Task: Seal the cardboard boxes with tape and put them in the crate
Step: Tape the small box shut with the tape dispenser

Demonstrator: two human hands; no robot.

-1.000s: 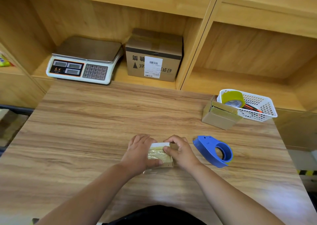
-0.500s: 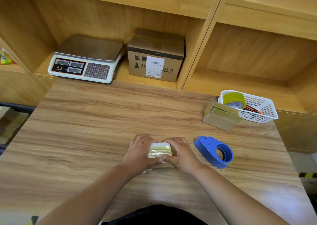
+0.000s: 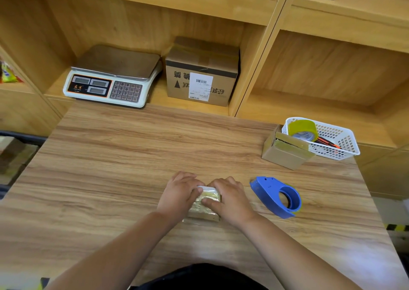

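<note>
both hands clasp the small cardboard box (image 3: 204, 210): the left hand (image 3: 179, 195) wraps its left side, the right hand (image 3: 231, 200) its right, thumbs pressed on the glossy tape (image 3: 209, 198) across the top. the box rests on the table (image 3: 132, 168), beside the blue tape dispenser (image 3: 276, 195). step in hand, judged: smoothing the tape. next: lift the sealed box to the crate, which is not in view; a second box (image 3: 285, 155) waits.

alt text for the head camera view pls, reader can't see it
The left hand and right hand grip a small taped cardboard box on a wooden table, thumbs on its top. A blue tape dispenser lies just right of them; farther right, a second small box sits beside a white basket.
</note>
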